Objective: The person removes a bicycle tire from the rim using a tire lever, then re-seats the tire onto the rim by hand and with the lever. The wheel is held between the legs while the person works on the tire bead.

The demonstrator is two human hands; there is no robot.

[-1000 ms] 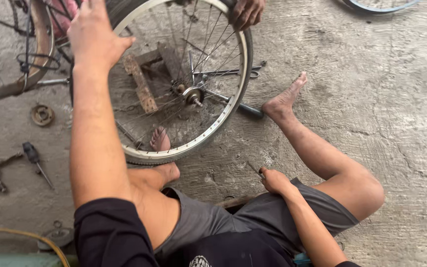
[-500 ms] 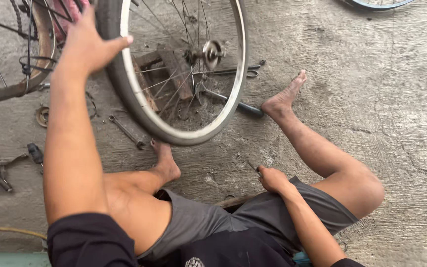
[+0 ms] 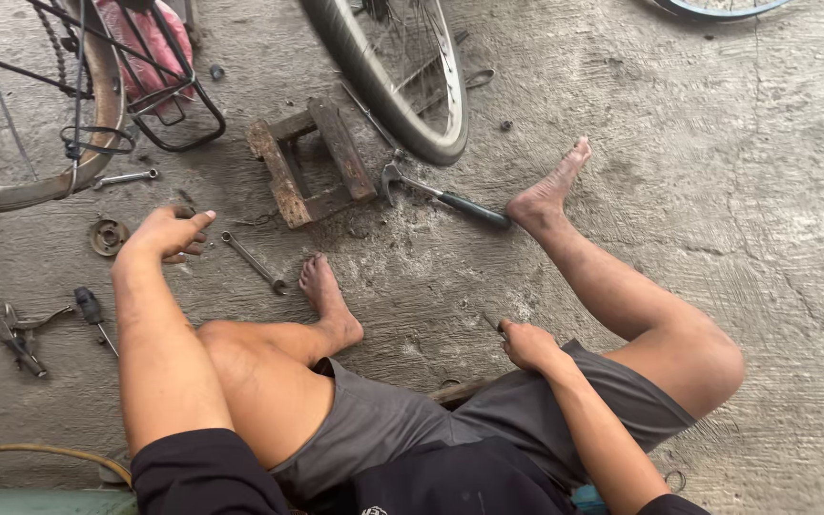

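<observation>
Leftmost, grey locking pliers (image 3: 13, 334) and a black-handled screwdriver (image 3: 92, 313) lying loose on the rough concrete floor (image 3: 717, 191), at about eight o'clock from the left hand (image 3: 169, 234). Just beside that hand at nine o'clock, a round rusty metal disc (image 3: 108, 236). Left hand itself low over the floor, fingers loosely curled, thumb out; cannot tell whether pinching anything small. At four o'clock from it, near but not touching, a slim steel spanner (image 3: 255, 262), close to the bare left foot (image 3: 328, 300). Likely trouble there: stepping on the spanner, or kicking the scattered small parts out of reach.

Further right, at one o'clock from the left hand, a low dark wooden stand (image 3: 307, 167); then a claw hammer with a black grip (image 3: 441, 195), handle end almost touching the bare right foot (image 3: 545, 195). Risk of a stubbed toe with any shift of that leg. At twelve o'clock in the view, a spoked bicycle wheel (image 3: 402, 86) standing on edge, support out of sight; could tip or roll onto the legs. Right hand (image 3: 526, 343) at five o'clock, down by the thigh, fingers drawn together; grip unclear.
</observation>
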